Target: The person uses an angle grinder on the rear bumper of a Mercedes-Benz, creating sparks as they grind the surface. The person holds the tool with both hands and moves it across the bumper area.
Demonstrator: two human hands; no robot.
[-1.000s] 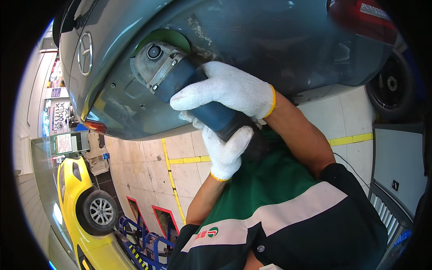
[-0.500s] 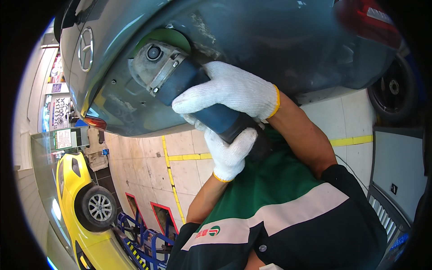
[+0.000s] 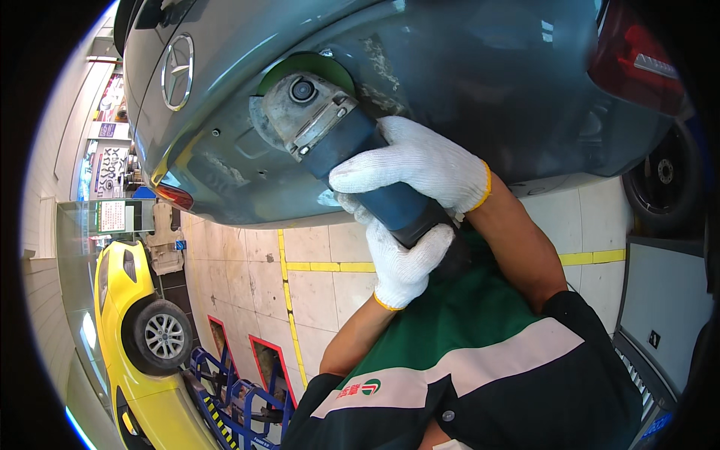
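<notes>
An angle grinder (image 3: 390, 199) with a dark blue body, metal gear head and green disc (image 3: 330, 69) is held against or just off a grey car's rear panel (image 3: 480, 82). The view does not settle whether the disc touches. My right hand (image 3: 420, 165), in a white knit glove with a yellow cuff, wraps over the middle of the body. Lower down, near the black rear end, my left hand (image 3: 405, 262) grips it in a matching glove. Pale scraped patches (image 3: 382, 64) mark the panel beside the disc; another scuff (image 3: 229, 169) lies left of the gear head.
A red tail lamp (image 3: 637, 60) and a dark wheel (image 3: 664, 172) are at the right. Below the wheel stands a grey cabinet (image 3: 660, 300). Yellow lines (image 3: 330, 266) cross the tiled floor. At lower left are a yellow car (image 3: 142, 337) and a blue metal frame (image 3: 240, 397).
The whole view has shifted, so car, grinder and hands appear farther right. Both hands keep their grip, and the disc stays near the same area of the panel.
</notes>
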